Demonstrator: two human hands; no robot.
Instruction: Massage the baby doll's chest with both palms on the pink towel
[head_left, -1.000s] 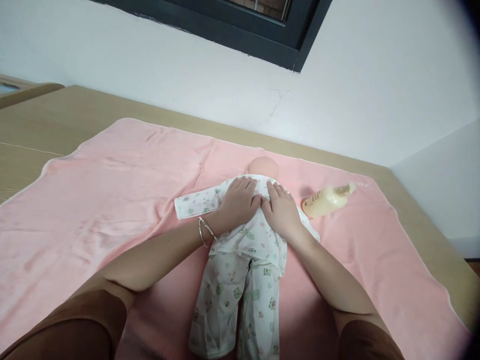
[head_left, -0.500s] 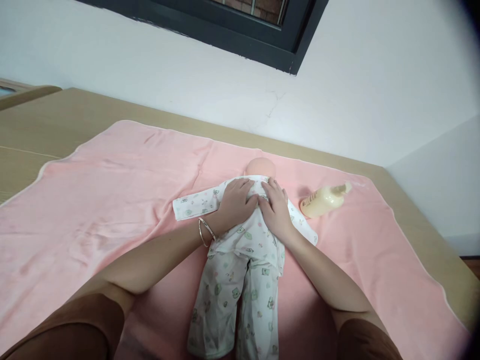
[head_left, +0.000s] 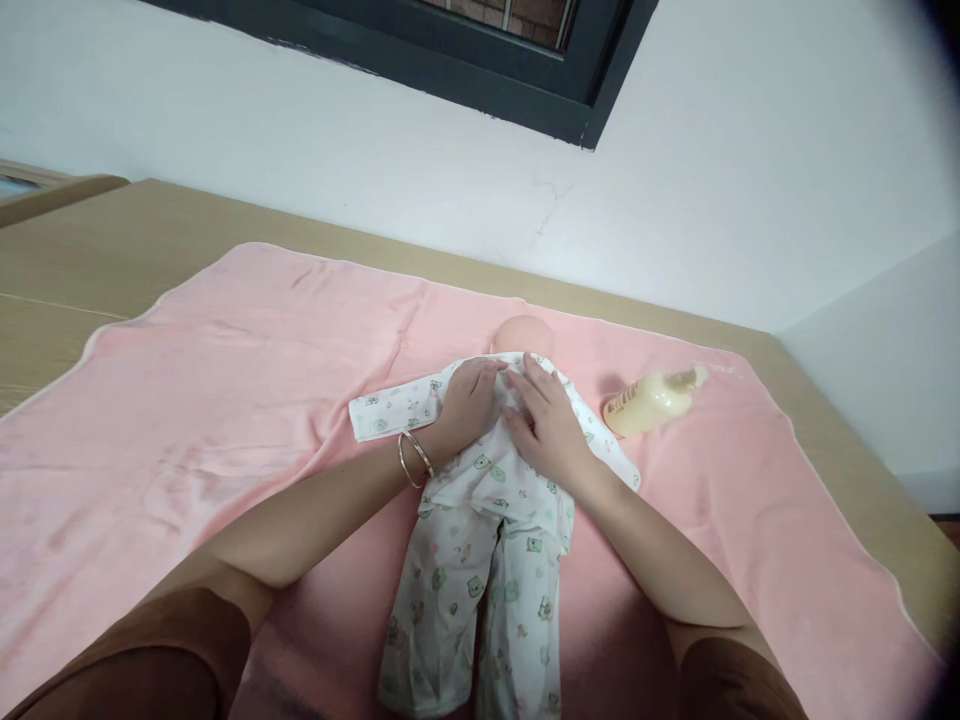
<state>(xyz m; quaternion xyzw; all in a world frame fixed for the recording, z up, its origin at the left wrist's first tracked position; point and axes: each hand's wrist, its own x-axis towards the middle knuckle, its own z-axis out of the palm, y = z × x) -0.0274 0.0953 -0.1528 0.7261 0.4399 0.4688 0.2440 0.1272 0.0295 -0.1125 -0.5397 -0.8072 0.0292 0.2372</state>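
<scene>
A baby doll (head_left: 523,333) lies on a pink towel (head_left: 225,380), head towards the wall, dressed in a white printed suit (head_left: 480,560). Both my hands rest on its chest. My left hand (head_left: 466,405), with a silver bangle at the wrist, lies on the left side, fingers curled over the cloth. My right hand (head_left: 545,418) lies flat on the right side, fingers stretched towards the collar. The two hands touch at the middle. One sleeve of the suit (head_left: 390,408) sticks out to the left.
A cream pump bottle (head_left: 651,400) lies on its side on the towel, right of the doll. The towel covers a wooden table (head_left: 90,250) that meets a white wall. A dark window frame (head_left: 480,60) runs above.
My right hand has turned inward and slid a little to the left over the chest. My left hand's fingers have curled in at the collar. The doll and bottle stay put.
</scene>
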